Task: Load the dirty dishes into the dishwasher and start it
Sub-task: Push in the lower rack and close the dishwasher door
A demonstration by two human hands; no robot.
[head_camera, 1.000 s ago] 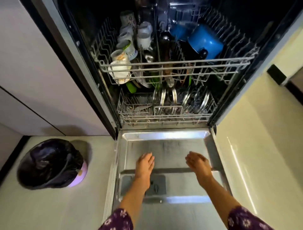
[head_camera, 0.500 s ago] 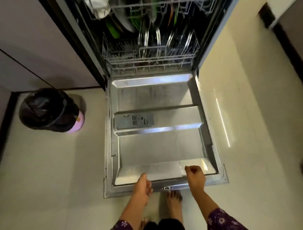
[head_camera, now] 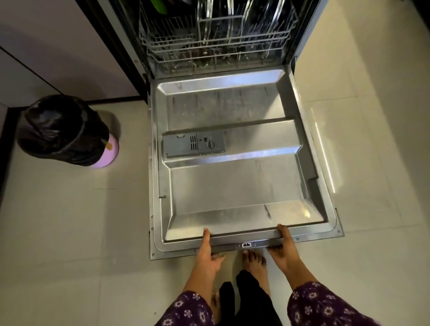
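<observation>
Left hand, right hand – thumbs on top, fingers curled under near edge of one lowered dishwasher door; one bin mid-left.

Lower rack: only the front part shows, the rest is lost past the top edge. Plates: upper halves cut off. Green item at the top edge: I cannot identify it. Left hand and right hand: fingers largely tucked under the front lip of the door. Dispenser: markings too small for me to read. Bin: contents hidden by its black bag. Sleeves: cut by the bottom edge.
</observation>
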